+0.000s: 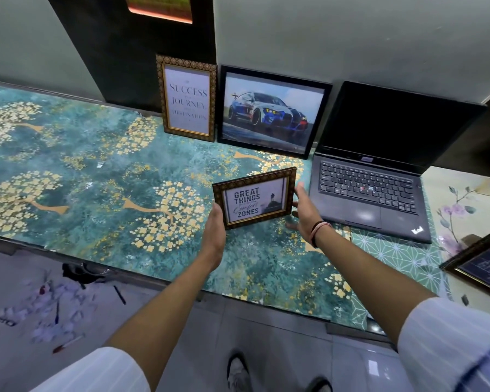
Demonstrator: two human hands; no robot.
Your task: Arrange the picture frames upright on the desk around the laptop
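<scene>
Standing between the two hands, the small "Great Things" frame [254, 198] is held upright just in front of the laptop's left side, toward the middle of the tabletop [96, 176]. The left hand [214, 230] clamps its lower left corner, thumb on the front border. The right hand [304, 209] is spread flat beside the frame's right edge, fingers apart; whether it touches the frame cannot be told. The frame's long axis runs left to right, tilted slightly up at the right, and its printed face looks toward the person. Its border is dark wood-toned with a patterned gold trim. At the tabletop's back edge, the tall "Success" frame [186, 98], with an ornate gold-and-brown border, leans against the wall, and just beside it stands the plain black car frame [272, 111]. The open black laptop [379, 165] sits next to that. The tabletop carries a teal covering with gold blossom trees.
</scene>
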